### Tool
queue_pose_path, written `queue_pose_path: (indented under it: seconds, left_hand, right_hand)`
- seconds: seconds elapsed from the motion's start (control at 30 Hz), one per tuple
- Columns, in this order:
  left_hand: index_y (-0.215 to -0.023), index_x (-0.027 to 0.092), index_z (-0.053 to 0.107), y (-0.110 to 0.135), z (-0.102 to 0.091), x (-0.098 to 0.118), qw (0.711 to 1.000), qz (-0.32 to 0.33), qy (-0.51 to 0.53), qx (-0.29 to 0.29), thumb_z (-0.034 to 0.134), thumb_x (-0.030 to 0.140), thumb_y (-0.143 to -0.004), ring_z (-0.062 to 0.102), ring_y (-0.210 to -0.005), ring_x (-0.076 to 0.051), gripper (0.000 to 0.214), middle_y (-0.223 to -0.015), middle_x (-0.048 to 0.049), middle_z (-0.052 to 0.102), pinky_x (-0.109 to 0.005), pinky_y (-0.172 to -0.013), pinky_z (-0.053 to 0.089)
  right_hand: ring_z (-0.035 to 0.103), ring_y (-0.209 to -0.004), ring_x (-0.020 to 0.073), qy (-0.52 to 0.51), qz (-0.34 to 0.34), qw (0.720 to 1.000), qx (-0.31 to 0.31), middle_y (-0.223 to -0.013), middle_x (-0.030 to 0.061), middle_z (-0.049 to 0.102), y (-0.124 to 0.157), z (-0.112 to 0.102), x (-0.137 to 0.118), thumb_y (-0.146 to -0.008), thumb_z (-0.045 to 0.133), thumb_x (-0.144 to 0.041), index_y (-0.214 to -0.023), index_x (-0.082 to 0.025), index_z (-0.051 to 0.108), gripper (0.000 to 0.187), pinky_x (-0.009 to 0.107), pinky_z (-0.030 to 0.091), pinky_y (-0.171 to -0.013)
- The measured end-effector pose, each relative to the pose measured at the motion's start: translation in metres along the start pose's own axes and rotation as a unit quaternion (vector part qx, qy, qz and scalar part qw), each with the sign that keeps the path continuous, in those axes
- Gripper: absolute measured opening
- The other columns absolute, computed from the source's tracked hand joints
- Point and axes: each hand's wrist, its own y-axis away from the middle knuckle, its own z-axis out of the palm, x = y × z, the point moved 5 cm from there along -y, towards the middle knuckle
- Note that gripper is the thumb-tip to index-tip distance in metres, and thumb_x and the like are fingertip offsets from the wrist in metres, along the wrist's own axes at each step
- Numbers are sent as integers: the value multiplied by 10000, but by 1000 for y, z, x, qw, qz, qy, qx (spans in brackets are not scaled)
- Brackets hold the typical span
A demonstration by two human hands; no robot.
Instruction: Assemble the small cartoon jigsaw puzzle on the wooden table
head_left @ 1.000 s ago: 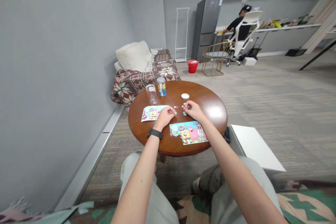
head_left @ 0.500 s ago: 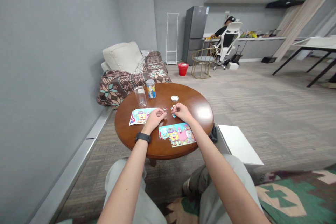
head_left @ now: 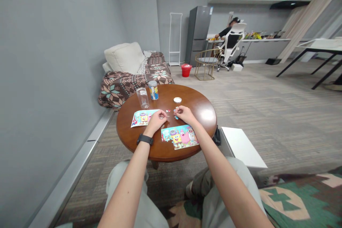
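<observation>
Little had been moved since the frame half a second earlier — the left hand (head_left: 157, 120) had been turned slightly, so that a thin puzzle piece (head_left: 168, 116) was shown more plainly, as a pale edge, at its fingertips. The right hand (head_left: 185, 114) had barely been shifted.

A partly assembled jigsaw puzzle (head_left: 181, 136) was laid near the front of the round wooden table (head_left: 199, 105), its lower-left corner unfilled and its right end overlapped in view by the right forearm (head_left: 211, 153). Beyond it, the thin puzzle piece was pinched between left thumb and fingers. The right fingertips were bunched at some blue loose pieces (head_left: 176, 117); whether one was grasped could not be told. A red-and-white loose piece (head_left: 168, 110) was left between the hands, slightly farther back, and the printed picture sheet (head_left: 139, 118) was partly covered by the left hand.

For such small parts, a light hold by the edges was judged best, with the printed face kept in sight for comparison with the sheet — and the forearm kept raised, lest the joined part be dragged.

Farther back, a round white lid (head_left: 177, 100), a cartoon-printed tin (head_left: 153, 91) and a clear drinking glass (head_left: 143, 98) were seen, then a red bucket (head_left: 186, 71) on the floor.
</observation>
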Motion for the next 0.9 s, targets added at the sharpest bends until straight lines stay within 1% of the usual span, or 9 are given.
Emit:
queue_pose_path:
  seconds: [0.07, 0.17, 0.27, 0.37, 0.5, 0.57, 0.67, 0.73, 0.9]
  left_hand:
    - [-718, 180, 590, 0, 0, 0, 1000, 5, -10, -3, 643, 110, -690, 629, -729, -154, 92, -721, 8, 641, -265, -730, 485]
    - [-736, 181, 588, 1, 0, 0, 1000, 8, -6, -13, 661, 161, -712, 628, -728, -159, 80, -720, 6, 639, -268, -716, 487]
    - [-770, 178, 591, 0, 2, -1, 1000, -1, 4, -25, 668, 207, -744, 632, -717, -165, 86, -717, -1, 639, -271, -692, 487]
    - [-826, 169, 602, 0, 3, -2, 999, -12, 23, -21, 664, 189, -754, 634, -705, -153, 96, -772, -14, 652, -265, -680, 492]
    - [-933, 171, 614, 0, 5, -3, 997, -31, 65, -25, 600, 216, -823, 642, -686, -142, 119, -818, -22, 660, -247, -626, 491]
    - [-911, 170, 624, 0, 5, -2, 998, -29, 56, -31, 581, 224, -839, 639, -689, -143, 100, -784, -20, 655, -246, -632, 489]
    - [-841, 165, 627, 0, 3, 0, 1000, -12, 18, -22, 602, 175, -799, 619, -703, -145, 50, -750, -16, 646, -256, -681, 487]
    - [-827, 166, 617, 0, 1, 2, 1000, -4, 2, -9, 595, 128, -766, 605, -712, -144, 75, -745, -9, 637, -259, -701, 484]
    - [-822, 174, 586, 3, -3, 5, 999, 15, -15, 26, 552, 29, -671, 573, -746, -130, 212, -772, 14, 604, -249, -742, 472]
  right_hand:
    - [647, -759, 155, 22, -20, 1000, 2, -804, 13, 682, 1, -1, -4, -710, 643, -180, -710, -199, 646, 19, 293, 508, -757]
    - [622, -744, 149, 46, -40, 998, 6, -840, 20, 666, 1, -3, -9, -709, 678, -207, -714, -204, 688, 11, 292, 503, -746]
    - [602, -719, 149, 53, -36, 998, 9, -817, 18, 658, 1, -3, -10, -698, 732, -263, -734, -203, 711, 73, 293, 496, -728]
    - [591, -690, 155, 49, -17, 999, 2, -753, 14, 659, 0, -2, -8, -695, 748, -304, -750, -189, 701, 135, 289, 481, -692]
    - [591, -699, 168, 54, -16, 998, -7, -739, 23, 662, 0, -2, -7, -745, 707, -382, -747, -182, 678, 201, 293, 452, -684]
    - [591, -725, 175, 61, -29, 998, -10, -755, 27, 663, 0, -3, -9, -764, 686, -413, -734, -186, 674, 229, 299, 442, -706]
    - [582, -727, 176, 51, -43, 996, -54, -739, 22, 652, 2, 2, -12, -757, 689, -451, -693, -188, 660, 272, 299, 433, -713]
    - [565, -705, 170, 41, -43, 996, -73, -706, 12, 636, 3, 4, -13, -763, 677, -474, -683, -188, 647, 299, 293, 421, -695]
    - [505, -631, 147, 16, -8, 999, -41, -635, -22, 561, 2, 1, -8, -787, 640, -486, -682, -194, 587, 315, 273, 379, -630]
